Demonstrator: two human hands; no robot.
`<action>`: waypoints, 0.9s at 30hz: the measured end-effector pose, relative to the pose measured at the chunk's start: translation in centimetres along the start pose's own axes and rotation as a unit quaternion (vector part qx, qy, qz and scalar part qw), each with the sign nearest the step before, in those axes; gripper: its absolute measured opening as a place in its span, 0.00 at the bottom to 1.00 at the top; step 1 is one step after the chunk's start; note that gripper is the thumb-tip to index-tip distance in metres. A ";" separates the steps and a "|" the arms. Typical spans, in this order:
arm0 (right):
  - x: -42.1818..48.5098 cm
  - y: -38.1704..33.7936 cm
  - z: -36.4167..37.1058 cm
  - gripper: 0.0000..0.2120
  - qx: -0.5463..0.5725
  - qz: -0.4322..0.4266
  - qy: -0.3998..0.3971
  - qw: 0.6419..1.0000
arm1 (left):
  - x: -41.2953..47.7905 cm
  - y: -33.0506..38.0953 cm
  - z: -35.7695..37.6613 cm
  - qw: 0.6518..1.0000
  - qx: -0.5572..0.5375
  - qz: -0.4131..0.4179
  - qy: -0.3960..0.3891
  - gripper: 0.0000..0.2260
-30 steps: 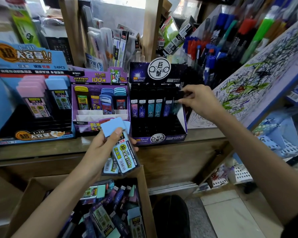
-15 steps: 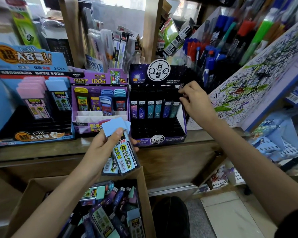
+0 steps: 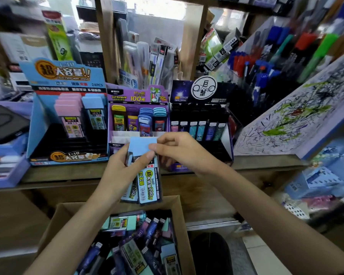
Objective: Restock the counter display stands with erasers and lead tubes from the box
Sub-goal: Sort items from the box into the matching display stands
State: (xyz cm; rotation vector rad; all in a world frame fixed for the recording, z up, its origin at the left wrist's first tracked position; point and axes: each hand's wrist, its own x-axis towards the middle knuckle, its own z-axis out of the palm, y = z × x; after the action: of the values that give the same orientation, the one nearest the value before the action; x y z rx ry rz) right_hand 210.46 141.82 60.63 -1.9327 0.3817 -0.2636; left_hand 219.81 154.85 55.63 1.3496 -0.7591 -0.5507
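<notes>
A small stack of blue-topped packs [image 3: 147,181] is held upright by the left hand [image 3: 119,171], with fingers and thumb wrapped round its sides, just above the far rim of the box [image 3: 180,215] and in front of the counter's [image 3: 68,173] front edge. At least two packs are seen in the stack; the exact count cannot be told. The blue top of the front pack is pinched between the thumb and forefinger of the right hand [image 3: 183,149], the other fingers being loosely curled. Three stands are set along the counter's front edge: the blue stand [image 3: 40,124] toward the left end, the purple stand [image 3: 137,96] in the middle, and the black stand [image 3: 226,139] toward the right. More stock is piled loosely in the box below. The step in hand is judged to be the separating of one pack from the held stack for shelving. A matching blue-topped pack is seen in the right column of the blue stand, beside a pink-topped column, with bare black steps in front, so that stand is taken as the likely destination. The next move calls for the pinched pack to be drawn up clear of the stack, carried left past the purple stand, and seated upright, label forward, on a free step, while the rest are kept firmly gripped so that none slips into the box.
</notes>
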 end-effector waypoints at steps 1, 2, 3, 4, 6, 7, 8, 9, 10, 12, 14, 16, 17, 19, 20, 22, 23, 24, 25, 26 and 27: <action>0.2 -0.1 0.4 0.06 0.001 0.000 -0.006 1.000 | -0.1 0.1 -0.4 1.000 0.003 0.002 -0.002 0.13; 0.3 -0.2 0.7 0.07 0.000 -0.002 -0.010 1.000 | -0.2 0.0 -0.9 1.000 0.005 0.003 -0.004 0.13; 0.5 -0.3 1.1 0.08 -0.002 -0.004 -0.014 1.000 | -0.3 0.0 -1.4 1.000 0.008 0.004 -0.004 0.13; 0.7 -0.4 1.4 0.08 -0.004 -0.006 -0.015 1.000 | -0.4 0.0 -1.9 1.000 0.009 0.003 -0.001 0.13; 1.3 -0.7 1.7 0.05 -0.006 -0.008 -0.010 1.000 | -0.6 0.0 -3.0 1.000 0.008 -0.001 0.020 0.14; 1.6 -0.9 1.8 0.03 -0.004 -0.011 -0.004 1.000 | -0.6 0.0 -3.7 0.999 0.007 -0.001 0.033 0.14; 2.0 -1.1 1.8 0.02 0.003 -0.015 0.005 1.000 | -0.7 0.1 -4.4 0.999 0.010 -0.001 0.046 0.14; 2.4 -1.4 1.8 0.02 0.012 -0.020 0.017 1.000 | -0.7 0.2 -5.3 0.998 0.015 0.003 0.060 0.12; 2.9 -1.7 1.9 0.03 0.024 -0.025 0.031 0.999 | -0.7 0.3 -6.2 0.997 0.022 0.009 0.077 0.09; 3.9 -2.5 2.2 0.03 0.049 -0.036 0.059 0.996 | -0.7 0.7 -7.8 0.993 0.027 0.011 0.117 0.05; 5.3 -3.5 2.9 0.03 0.076 -0.051 0.081 0.993 | -1.0 1.1 -9.6 0.990 0.023 0.008 0.140 0.05; 7.1 -4.7 3.8 0.04 0.065 -0.069 0.108 0.990 | -1.3 1.7 -11.3 0.987 0.027 0.014 0.159 0.06; 8.1 -5.3 4.2 0.05 0.038 -0.080 0.125 0.988 | -1.5 1.8 -12.4 0.985 0.033 0.018 0.168 0.06; 10.1 -6.1 4.9 0.04 -0.047 -0.105 0.156 0.981 | -1.8 2.1 -14.3 0.983 0.041 0.021 0.180 0.06; 11.1 -6.4 5.2 0.03 -0.089 -0.116 0.166 0.975 | -2.0 2.1 -15.1 0.982 0.039 0.020 0.183 0.06; 12.8 -6.5 5.7 0.04 -0.150 -0.138 0.178 0.963 | -2.2 1.9 -16.4 0.981 0.037 0.015 0.190 0.06; 13.5 -6.4 6.0 0.04 -0.176 -0.149 0.182 0.956 | -2.4 1.9 -16.8 0.981 0.037 0.015 0.191 0.06; 14.1 -6.2 6.3 0.05 -0.202 -0.156 0.184 0.949 | -2.5 1.7 -17.1 0.981 0.035 0.017 0.191 0.06; 14.5 -6.0 6.6 0.07 -0.225 -0.161 0.181 0.944 | -2.6 1.6 -17.4 0.981 0.034 0.017 0.190 0.06; 14.9 -5.8 6.9 0.08 -0.245 -0.165 0.174 0.940 | -2.6 1.5 -17.5 0.981 0.034 0.016 0.188 0.06; 15.1 -5.5 7.2 0.08 -0.265 -0.173 0.163 0.935 | -2.6 1.4 -17.7 0.982 0.033 0.014 0.184 0.06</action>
State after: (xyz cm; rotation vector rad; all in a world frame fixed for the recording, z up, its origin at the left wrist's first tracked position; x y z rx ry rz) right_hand 227.72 144.12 63.02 -2.4948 0.3485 -0.7842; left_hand 231.38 168.53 55.69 1.4485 -0.4945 -0.2428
